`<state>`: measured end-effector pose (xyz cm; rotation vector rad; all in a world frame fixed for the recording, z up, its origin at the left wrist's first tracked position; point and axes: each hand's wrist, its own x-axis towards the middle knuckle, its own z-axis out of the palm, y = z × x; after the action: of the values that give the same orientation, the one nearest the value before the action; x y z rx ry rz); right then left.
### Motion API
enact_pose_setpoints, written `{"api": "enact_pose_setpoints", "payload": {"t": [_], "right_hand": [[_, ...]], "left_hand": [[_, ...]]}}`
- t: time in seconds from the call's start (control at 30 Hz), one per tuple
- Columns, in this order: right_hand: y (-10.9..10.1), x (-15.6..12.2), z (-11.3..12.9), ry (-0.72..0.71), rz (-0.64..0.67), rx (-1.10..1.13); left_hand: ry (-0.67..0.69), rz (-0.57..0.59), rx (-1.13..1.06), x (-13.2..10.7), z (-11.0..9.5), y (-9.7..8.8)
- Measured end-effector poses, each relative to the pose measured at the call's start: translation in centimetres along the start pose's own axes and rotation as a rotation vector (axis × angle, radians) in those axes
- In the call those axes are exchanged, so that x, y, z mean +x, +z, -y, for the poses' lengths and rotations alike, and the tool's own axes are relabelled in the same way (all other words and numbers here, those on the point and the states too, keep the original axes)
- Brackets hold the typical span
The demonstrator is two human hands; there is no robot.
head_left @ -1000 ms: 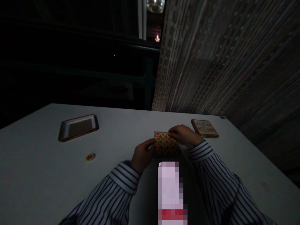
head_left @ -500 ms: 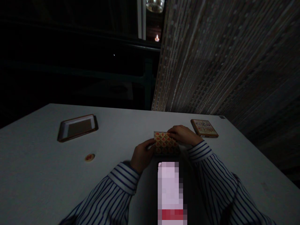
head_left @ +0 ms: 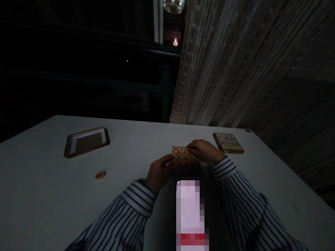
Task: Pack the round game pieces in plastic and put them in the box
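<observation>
A small box (head_left: 184, 159) packed with several round wooden game pieces marked in red lies on the white table (head_left: 47, 202) in front of me. My left hand (head_left: 157, 173) is curled against the box's left side, thumb on its edge. My right hand (head_left: 204, 150) is curled over the box's far right corner, fingertips pressed on the pieces there. One loose round piece (head_left: 100, 175) lies alone on the table to the left. Both arms wear striped sleeves.
An open tray-like lid (head_left: 87, 141) with a dark inside rests at the back left. A flat printed box lid (head_left: 228, 143) sits at the back right. A beaded curtain (head_left: 248, 69) hangs beyond the table's right side. The room is dark.
</observation>
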<state>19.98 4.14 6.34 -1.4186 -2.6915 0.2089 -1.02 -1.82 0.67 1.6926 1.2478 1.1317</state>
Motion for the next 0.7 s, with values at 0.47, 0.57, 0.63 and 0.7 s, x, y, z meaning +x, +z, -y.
{"api": "enact_pose_setpoints", "payload": {"t": [0.47,0.57,0.63,0.7], "right_hand": [[-0.25,-0.03,0.27,0.014,0.009,0.005],[-0.27,-0.04,0.25,0.01,0.014,-0.005],[-0.26,-0.04,0.24,0.01,0.02,-0.003],[-0.25,-0.05,0.23,0.011,0.016,0.0]], "left_hand": [[-0.001,0.003,-0.028,-0.03,0.23,0.03],[-0.011,-0.01,-0.008,-0.07,-0.16,-0.05],[-0.015,-0.01,-0.009,-0.12,-0.43,-0.11],[-0.018,-0.007,-0.009,-0.14,-0.49,-0.12]]}}
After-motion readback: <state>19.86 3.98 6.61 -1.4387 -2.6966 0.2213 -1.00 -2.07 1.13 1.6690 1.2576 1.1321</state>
